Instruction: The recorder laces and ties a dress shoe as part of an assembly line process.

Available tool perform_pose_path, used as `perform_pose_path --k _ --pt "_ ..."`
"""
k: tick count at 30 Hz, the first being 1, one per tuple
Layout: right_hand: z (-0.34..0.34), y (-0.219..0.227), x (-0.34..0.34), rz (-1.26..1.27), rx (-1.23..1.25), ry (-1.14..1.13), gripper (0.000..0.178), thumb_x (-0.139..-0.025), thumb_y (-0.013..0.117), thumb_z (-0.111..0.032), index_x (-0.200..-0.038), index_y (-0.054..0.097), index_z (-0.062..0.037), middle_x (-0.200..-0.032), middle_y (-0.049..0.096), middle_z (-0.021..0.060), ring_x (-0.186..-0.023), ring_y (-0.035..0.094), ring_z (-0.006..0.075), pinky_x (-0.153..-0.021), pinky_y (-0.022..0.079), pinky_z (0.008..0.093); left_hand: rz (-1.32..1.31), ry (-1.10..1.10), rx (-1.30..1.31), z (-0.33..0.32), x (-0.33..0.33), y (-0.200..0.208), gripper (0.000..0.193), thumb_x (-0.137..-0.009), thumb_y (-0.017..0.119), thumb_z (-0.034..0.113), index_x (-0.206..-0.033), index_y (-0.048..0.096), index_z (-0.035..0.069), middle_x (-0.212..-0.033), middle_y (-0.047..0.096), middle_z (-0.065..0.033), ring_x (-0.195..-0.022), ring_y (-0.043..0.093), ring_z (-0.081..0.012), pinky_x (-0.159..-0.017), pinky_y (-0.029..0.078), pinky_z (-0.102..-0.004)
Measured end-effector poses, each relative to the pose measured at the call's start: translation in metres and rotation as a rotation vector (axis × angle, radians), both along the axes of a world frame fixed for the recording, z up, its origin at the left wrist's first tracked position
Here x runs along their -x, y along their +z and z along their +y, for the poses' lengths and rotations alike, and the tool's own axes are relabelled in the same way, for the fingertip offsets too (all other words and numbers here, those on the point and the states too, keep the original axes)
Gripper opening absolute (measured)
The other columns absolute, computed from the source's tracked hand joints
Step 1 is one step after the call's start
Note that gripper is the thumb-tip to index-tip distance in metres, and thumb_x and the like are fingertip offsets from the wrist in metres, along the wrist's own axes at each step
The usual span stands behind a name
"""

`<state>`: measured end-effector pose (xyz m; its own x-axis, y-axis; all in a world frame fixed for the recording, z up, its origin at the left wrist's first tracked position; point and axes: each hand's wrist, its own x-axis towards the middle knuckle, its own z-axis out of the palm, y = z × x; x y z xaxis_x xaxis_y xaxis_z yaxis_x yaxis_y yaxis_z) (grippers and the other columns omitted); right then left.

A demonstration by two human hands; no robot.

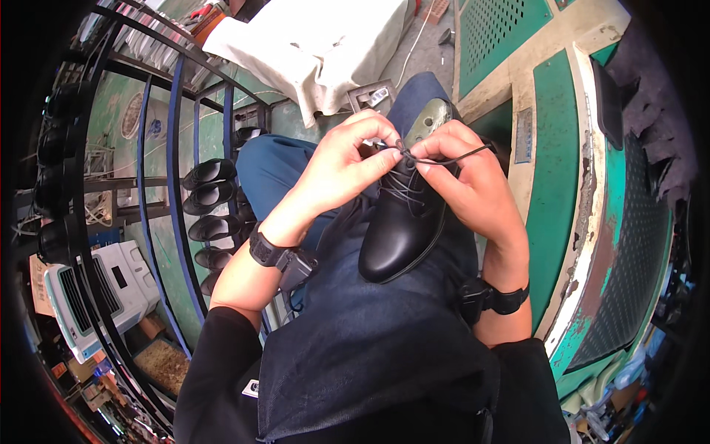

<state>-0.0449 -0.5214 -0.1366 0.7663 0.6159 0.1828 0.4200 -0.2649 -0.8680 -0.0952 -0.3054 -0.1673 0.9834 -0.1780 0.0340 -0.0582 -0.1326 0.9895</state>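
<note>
A black leather lace-up shoe rests on my lap, its toe pointing toward me. A greenish shoe last with holes shows in its opening. Above the lacing, my left hand pinches the black shoelace between thumb and forefinger. My right hand closes on the lace just beside it, thumb and fingers nearly touching the left ones. One lace end sticks out to the right past my right fingers. The small knot or loop between the fingertips is partly hidden.
On the left stands a dark metal rack with several black shoes. Behind it is a white machine with a grille. A cloth-covered table stands ahead. Close on the right is a green and cream machine.
</note>
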Motion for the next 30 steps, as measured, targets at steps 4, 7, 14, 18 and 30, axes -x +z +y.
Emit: perform_pose_path --k 4,7,14,18,30 --pt "-0.003 0.003 -0.001 -0.063 0.030 0.036 0.016 -0.078 0.068 -0.011 -0.092 0.067 -0.0024 -0.091 0.062 0.0110 -0.092 0.059 0.0306 -0.084 0.047 0.0404 0.132 0.062 0.213 -0.004 0.005 -0.007 0.010 -0.088 0.069 0.008 -0.095 0.064 0.002 -0.111 0.057 -0.0033 -0.104 0.055 -0.0128 -0.091 0.044 -0.0274" --pt "0.002 0.001 0.002 -0.061 0.037 0.000 0.016 -0.079 0.068 -0.011 -0.093 0.067 -0.0025 -0.090 0.061 0.0116 -0.092 0.059 0.0308 -0.084 0.047 0.0400 0.207 0.088 0.347 -0.010 0.006 -0.005 0.010 -0.087 0.070 0.010 -0.094 0.067 0.003 -0.110 0.056 -0.0003 -0.099 0.053 -0.0089 -0.085 0.043 -0.0252" --pt "0.001 0.002 0.002 -0.013 0.041 -0.028 0.013 -0.079 0.069 -0.010 -0.089 0.067 -0.0022 -0.089 0.061 0.0122 -0.091 0.059 0.0306 -0.082 0.047 0.0385 0.265 0.010 0.474 -0.006 0.008 0.000 0.005 -0.085 0.064 0.007 -0.088 0.061 0.005 -0.114 0.054 -0.0043 -0.113 0.049 -0.0146 -0.102 0.036 -0.0307" --pt "0.000 0.001 0.002 -0.019 0.057 -0.032 0.013 -0.079 0.069 -0.009 -0.089 0.067 -0.0020 -0.089 0.061 0.0120 -0.091 0.059 0.0301 -0.082 0.047 0.0380 0.235 0.018 0.386 -0.009 0.007 -0.001 0.003 -0.084 0.062 0.007 -0.086 0.059 0.007 -0.114 0.053 -0.0045 -0.112 0.049 -0.0153 -0.102 0.035 -0.0304" --pt "-0.005 -0.008 -0.003 -0.032 -0.047 0.003 0.013 -0.080 0.071 -0.010 -0.088 0.065 -0.0007 -0.087 0.060 0.0112 -0.088 0.060 0.0289 -0.080 0.047 0.0374 0.062 0.132 0.313 -0.022 0.010 -0.016 0.027 -0.088 0.065 0.009 -0.070 0.046 0.007 -0.107 0.054 -0.0073 -0.114 0.051 -0.0205 -0.098 0.038 -0.0338"
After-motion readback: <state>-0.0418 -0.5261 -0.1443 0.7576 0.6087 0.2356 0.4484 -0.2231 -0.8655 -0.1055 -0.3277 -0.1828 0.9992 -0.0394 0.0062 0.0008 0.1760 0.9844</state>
